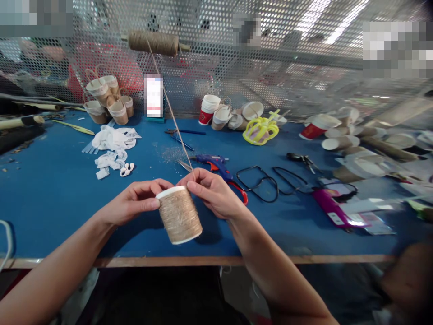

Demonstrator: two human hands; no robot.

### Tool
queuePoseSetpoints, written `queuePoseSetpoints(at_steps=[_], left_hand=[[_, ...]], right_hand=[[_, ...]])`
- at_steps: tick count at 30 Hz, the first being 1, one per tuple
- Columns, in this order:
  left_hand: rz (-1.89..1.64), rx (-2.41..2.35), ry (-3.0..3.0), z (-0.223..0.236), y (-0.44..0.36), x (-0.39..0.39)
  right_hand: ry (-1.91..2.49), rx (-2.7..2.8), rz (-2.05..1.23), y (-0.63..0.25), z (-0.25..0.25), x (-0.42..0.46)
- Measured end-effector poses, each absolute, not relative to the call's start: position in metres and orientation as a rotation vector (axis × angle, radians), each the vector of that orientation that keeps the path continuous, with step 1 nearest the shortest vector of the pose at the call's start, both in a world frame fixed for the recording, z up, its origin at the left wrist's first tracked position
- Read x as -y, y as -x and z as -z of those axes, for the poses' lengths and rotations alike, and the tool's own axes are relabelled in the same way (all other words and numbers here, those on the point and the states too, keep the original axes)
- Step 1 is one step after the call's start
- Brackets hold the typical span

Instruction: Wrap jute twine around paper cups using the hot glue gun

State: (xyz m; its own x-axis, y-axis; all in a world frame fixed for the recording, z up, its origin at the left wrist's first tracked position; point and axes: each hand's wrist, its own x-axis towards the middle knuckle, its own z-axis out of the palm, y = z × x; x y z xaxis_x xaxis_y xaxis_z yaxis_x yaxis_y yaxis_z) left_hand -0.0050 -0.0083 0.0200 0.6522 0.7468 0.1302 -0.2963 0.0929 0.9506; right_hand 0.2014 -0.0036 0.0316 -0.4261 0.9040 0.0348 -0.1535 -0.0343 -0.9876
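Note:
A paper cup wound round with brown jute twine is held tilted above the front of the table, its white rim and base edge showing. My left hand grips the rim on the left side, thumb in front and fingers behind. At the right of the rim, my right hand is closed on the jute twine, thumb against the cup. That strand runs taut up to a twine roll mounted on a rod at the mesh. Some fingertips of both hands are hidden behind the cup.
On the blue table, a blue glue gun, red-handled scissors and pliers lie just beyond my hands. White lace is at left, twine-wrapped cups behind it. A purple device and black cable lie right.

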Motion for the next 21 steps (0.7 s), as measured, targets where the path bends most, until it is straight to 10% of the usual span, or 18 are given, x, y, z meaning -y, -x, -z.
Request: queuePoseSetpoints(at_steps=[21], left_hand=[[-0.676,-0.799,-1.645,-0.02,-0.007,0.006]], right_hand=[[1.076,1.943,-1.077,-0.197,-0.033,0.003]])
